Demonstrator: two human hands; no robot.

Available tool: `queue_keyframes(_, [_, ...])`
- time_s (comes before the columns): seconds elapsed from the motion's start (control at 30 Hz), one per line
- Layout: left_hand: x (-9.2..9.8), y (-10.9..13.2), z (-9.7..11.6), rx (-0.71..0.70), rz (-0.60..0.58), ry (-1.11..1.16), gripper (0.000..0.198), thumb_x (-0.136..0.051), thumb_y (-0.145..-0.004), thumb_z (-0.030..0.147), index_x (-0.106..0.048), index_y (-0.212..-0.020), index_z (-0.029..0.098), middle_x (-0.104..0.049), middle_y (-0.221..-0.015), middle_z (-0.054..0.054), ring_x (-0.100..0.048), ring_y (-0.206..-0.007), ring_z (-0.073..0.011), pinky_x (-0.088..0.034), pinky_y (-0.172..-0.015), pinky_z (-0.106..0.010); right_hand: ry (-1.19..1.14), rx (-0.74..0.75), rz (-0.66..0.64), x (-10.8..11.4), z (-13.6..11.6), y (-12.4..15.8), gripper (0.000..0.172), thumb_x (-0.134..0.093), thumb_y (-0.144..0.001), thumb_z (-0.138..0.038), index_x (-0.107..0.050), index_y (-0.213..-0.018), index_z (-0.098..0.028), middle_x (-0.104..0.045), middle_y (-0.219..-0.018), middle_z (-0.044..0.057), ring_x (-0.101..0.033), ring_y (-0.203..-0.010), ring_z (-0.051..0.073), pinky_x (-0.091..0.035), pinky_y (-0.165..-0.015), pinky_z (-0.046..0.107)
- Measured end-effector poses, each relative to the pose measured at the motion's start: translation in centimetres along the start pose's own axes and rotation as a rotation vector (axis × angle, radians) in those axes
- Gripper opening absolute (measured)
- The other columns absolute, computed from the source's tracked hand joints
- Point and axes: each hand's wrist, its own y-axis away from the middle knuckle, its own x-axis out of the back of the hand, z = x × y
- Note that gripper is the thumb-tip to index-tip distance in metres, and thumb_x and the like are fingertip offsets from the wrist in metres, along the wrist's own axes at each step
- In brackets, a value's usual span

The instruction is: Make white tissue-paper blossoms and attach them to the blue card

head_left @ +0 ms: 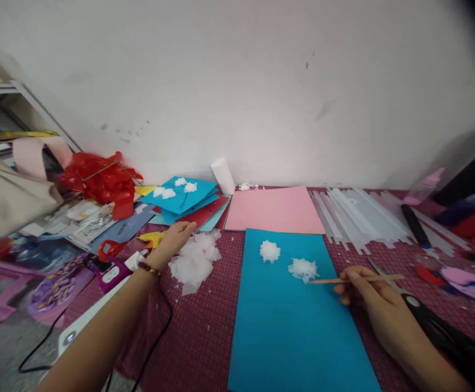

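We take the centre of the near blue sheet (294,332) as the dial, with 12 o'clock toward the wall; the sheet lies flat on the patterned cloth (208,337). At 3 to 4 o'clock, the black-handled scissors (442,326) lie beside the right forearm.

At 3 o'clock, we have the right hand (374,296) pinching a wooden stick (329,281) between thumb and fingers. Its tip meets, or nearly meets, the near edge of the ragged white tuft (303,268) at 12 to 1 o'clock. The round white tuft (269,251) sits at 11 o'clock, apart from it.

At 10 o'clock, we find the loose white tissue pile (194,264). The left hand (174,239) is at its far edge, fingers extended and close together; we cannot tell whether they pinch a piece.

We judge the step in hand to be seating the ragged tuft with the stick while tissue is sought. The next move calls for a single piece lifted cleanly and the stick withdrawn without dragging the tuft.

Farther off, we note the pink sheet (276,209) at 12 o'clock, translucent strips (355,212) at 1, and a tuft-bearing blue stack (186,200) between 10 and 11.
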Motion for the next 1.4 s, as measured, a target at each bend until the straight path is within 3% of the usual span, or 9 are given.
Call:
queue_keyframes(0.23, [-1.3,0.4,-1.3,0.092,-0.057,0.097,0.026,-0.062,-0.062,0.041,-0.057,-0.055,0.016,-0.046,-0.048,0.002,-0.036,-0.045,-0.0106,-0.024,-0.044,-0.023,-0.048,-0.024,-0.005,0.0,0.0,0.1,0.03,-0.063,-0.076,-0.053,-0.064,-0.076,-0.024,-0.066,-0.068,0.008,-0.059,-0.058,0.021,-0.048,-0.057,0.034])
queue_keyframes(0.4, [-0.5,0.0,-2.6,0.107,0.048,0.13,0.03,-0.059,-0.066,0.046,-0.056,-0.066,0.016,-0.047,-0.053,0.004,-0.036,-0.046,-0.0094,-0.025,-0.044,-0.021,-0.057,0.004,-0.017,-0.2,-0.5,0.2,0.029,-0.063,-0.078,-0.051,-0.064,-0.074,-0.023,-0.065,-0.066,0.008,-0.059,-0.057,0.02,-0.047,-0.057,0.032])
queue_keyframes(0.57, [-0.9,0.2,-3.0,0.132,0.034,0.089,0.037,-0.059,-0.067,0.05,-0.053,-0.052,0.017,-0.042,-0.045,0.003,-0.035,-0.043,-0.0103,-0.021,-0.042,-0.023,-0.042,0.035,-0.03,-0.3,-0.7,0.5,0.031,-0.062,-0.077,-0.052,-0.065,-0.073,-0.022,-0.065,-0.065,0.008,-0.059,-0.056,0.019,-0.046,-0.057,0.031])
queue_keyframes(0.7, [-2.1,0.4,-2.4,0.133,0.022,0.125,0.033,-0.062,-0.064,0.047,-0.054,-0.053,0.016,-0.045,-0.047,0.003,-0.037,-0.044,-0.0101,-0.023,-0.043,-0.022,-0.033,0.04,-0.033,-0.4,-1.1,0.7,0.03,-0.063,-0.078,-0.051,-0.064,-0.073,-0.021,-0.066,-0.066,0.009,-0.059,-0.057,0.019,-0.046,-0.057,0.031])
queue_keyframes(0.83, [-1.6,0.5,-1.5,0.099,0.087,0.184,0.03,-0.062,-0.065,0.045,-0.056,-0.063,0.016,-0.051,-0.055,0.002,-0.04,-0.05,-0.0103,-0.029,-0.047,-0.022,-0.053,0.049,-0.034,-0.5,-0.9,0.6,0.031,-0.062,-0.078,-0.051,-0.063,-0.073,-0.02,-0.066,-0.065,0.008,-0.059,-0.056,0.019,-0.046,-0.056,0.031])
queue_keyframes(1.0, [-0.5,2.4,2.5,0.006,0.085,0.28,0.031,-0.065,-0.068,0.046,-0.059,-0.073,0.016,-0.053,-0.061,0.002,-0.042,-0.053,-0.0101,-0.031,-0.049,-0.021,-0.054,0.078,-0.013,-0.8,-1.0,0.8,0.032,-0.063,-0.074,-0.052,-0.058,-0.073,-0.021,-0.065,-0.06,0.003,-0.057,-0.052,0.018,-0.045,-0.052,0.028])
queue_keyframes(1.07, [-1.2,3.3,4.8,-0.062,0.018,0.368,0.026,-0.07,-0.067,0.041,-0.06,-0.073,0.018,-0.056,-0.066,0.002,-0.048,-0.06,-0.0109,-0.037,-0.055,-0.021,-0.067,0.111,-0.043,-1.0,-1.3,0.9,0.03,-0.061,-0.076,-0.052,-0.055,-0.07,-0.022,-0.063,-0.058,0.001,-0.057,-0.051,0.017,-0.045,-0.051,0.028])
queue_keyframes(1.23, [-6.5,4.6,10.1,-0.232,-0.486,0.495,0.02,-0.071,-0.064,0.036,-0.061,-0.065,0.019,-0.057,-0.062,0.001,-0.051,-0.06,-0.0123,-0.041,-0.057,-0.024,-0.056,0.151,-0.108,-1.4,-1.2,0.7,0.023,-0.054,-0.083,-0.042,-0.054,-0.073,-0.021,-0.065,-0.06,-0.001,-0.056,-0.051,0.014,-0.044,-0.051,0.026])
queue_keyframes(1.4, [-12.7,4.4,12.1,-0.211,-0.768,0.643,0.027,-0.069,-0.064,0.03,-0.059,-0.087,0.019,-0.052,-0.056,0.006,-0.048,-0.051,-0.01,-0.036,-0.05,-0.022,-0.039,0.151,-0.106,-1.5,-0.8,0.6,0.02,-0.052,-0.086,-0.037,-0.052,-0.075,-0.021,-0.066,-0.063,-0.001,-0.054,-0.049,0.011,-0.042,-0.05,0.023])
